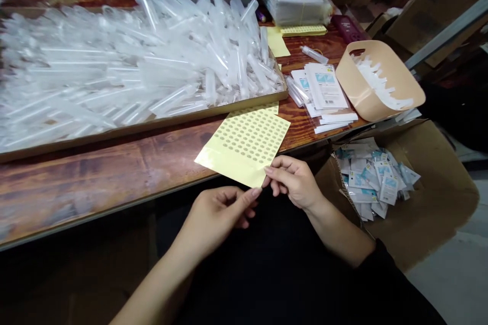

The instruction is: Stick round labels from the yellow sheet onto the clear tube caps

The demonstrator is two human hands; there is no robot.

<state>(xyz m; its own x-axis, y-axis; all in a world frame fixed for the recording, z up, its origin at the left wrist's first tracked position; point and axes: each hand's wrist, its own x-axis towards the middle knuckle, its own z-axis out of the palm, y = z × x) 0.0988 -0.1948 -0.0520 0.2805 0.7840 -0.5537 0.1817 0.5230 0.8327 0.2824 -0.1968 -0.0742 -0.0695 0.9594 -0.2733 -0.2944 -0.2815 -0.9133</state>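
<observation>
A yellow sheet of small oval stickers (251, 142) reaches over the table's front edge, tilted toward me. My right hand (292, 180) pinches its near right corner between thumb and fingers. Just left of that, my left hand (224, 208) is closed, its thumb and forefinger meeting at the sheet's lower corner. Part of another sticker sheet (269, 108) shows behind the first, by a shallow cardboard tray (229, 111). Heaped in the tray are many clear plastic tubes (152, 71).
Printed cards (326, 86) and a few loose tubes (297, 91) lie right of the tray. A beige bin (354, 81) holds small white pieces. Below it, a cardboard box (438, 188) contains packed bags (375, 177). Bundled packets (293, 5) stand at the back.
</observation>
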